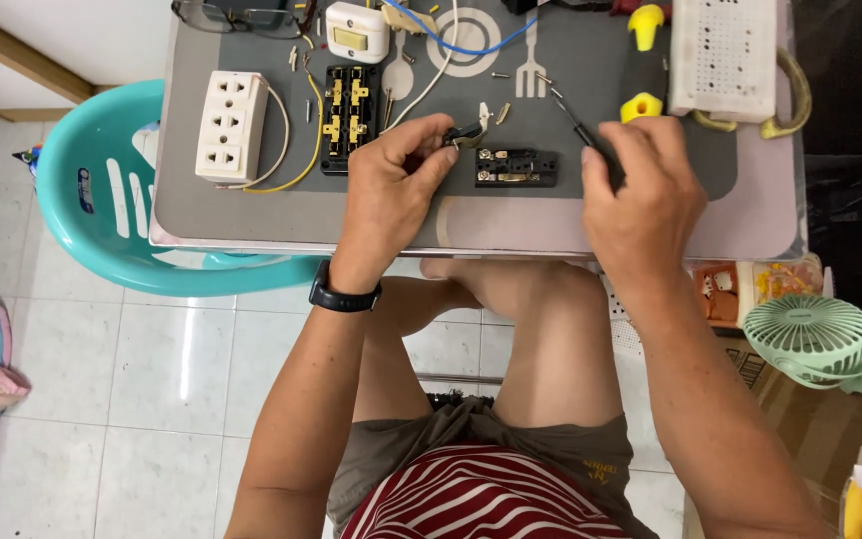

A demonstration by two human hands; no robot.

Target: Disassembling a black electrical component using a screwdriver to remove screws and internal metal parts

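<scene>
Fingers of the left hand (391, 185) pinched a small black part (465, 132); those of the right hand (641, 195) closed around a thin screwdriver (573, 122), its tip aimed toward eleven o'clock. Both hands worked over a grey table mat (251, 205). At nine o'clock lay a white socket strip (230, 125), nearer an opened black socket base (350, 115), and between the hands a small black terminal block (516, 167).

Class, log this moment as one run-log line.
left hand: pinches small black part | right hand: grips screwdriver | black terminal block: between hands on tray
</scene>
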